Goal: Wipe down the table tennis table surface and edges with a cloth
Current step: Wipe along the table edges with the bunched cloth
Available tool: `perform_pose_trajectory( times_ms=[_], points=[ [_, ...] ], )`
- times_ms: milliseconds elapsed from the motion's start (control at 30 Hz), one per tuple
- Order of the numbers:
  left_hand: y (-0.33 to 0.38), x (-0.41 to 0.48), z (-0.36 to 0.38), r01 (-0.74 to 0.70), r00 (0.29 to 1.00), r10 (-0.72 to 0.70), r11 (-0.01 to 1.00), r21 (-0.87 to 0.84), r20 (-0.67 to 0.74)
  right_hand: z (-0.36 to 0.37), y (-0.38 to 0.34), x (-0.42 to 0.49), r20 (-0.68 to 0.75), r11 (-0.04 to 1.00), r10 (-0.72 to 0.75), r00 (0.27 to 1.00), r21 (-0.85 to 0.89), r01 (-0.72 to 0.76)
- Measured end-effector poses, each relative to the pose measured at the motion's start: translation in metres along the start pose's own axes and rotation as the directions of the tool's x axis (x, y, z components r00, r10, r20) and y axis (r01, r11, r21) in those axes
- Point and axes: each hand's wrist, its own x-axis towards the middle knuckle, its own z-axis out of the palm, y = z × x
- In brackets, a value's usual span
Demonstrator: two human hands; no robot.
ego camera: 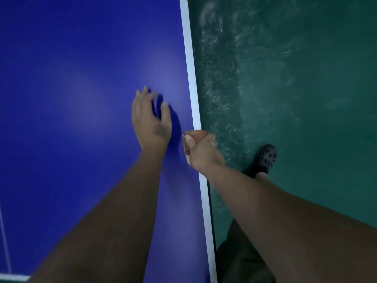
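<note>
The blue table tennis table (81, 99) fills the left of the view, with its white edge line (192, 78) running down the right side. My left hand (150, 119) hovers over the blue surface near that edge, fingers spread and holding nothing. My right hand (201, 149) is clenched at the table's edge around a small bunched cloth (196, 134), of which only a reddish-brown bit shows above the fingers.
A green, scuffed floor (295, 78) lies to the right of the table. My foot in a dark perforated clog (265, 158) stands close to the table's side. A thin white centre line (5, 242) crosses the table at the lower left.
</note>
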Motion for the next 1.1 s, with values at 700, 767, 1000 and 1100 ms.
perform_pose_trajectory(
  times_ms=[700,767,1000,1100],
  points=[
    [0.041,0.131,0.054,0.089,0.992,-0.054,0.942,0.324,-0.113,-0.048,-0.121,0.065,0.034,0.997,-0.082,0.996,-0.014,0.082],
    [0.04,0.133,0.055,0.09,0.991,-0.055,0.944,0.317,-0.119,-0.052,-0.132,0.072,0.064,0.998,-0.057,0.996,0.018,0.055],
    [0.037,0.135,0.057,0.085,0.99,-0.044,0.945,0.317,-0.135,-0.064,-0.154,0.089,0.119,1.0,-0.003,0.993,-0.005,0.003],
    [0.036,0.134,0.058,0.081,0.989,-0.035,0.94,0.331,-0.144,-0.066,-0.162,0.095,0.129,1.0,0.001,0.992,-0.019,0.002]
  ],
)
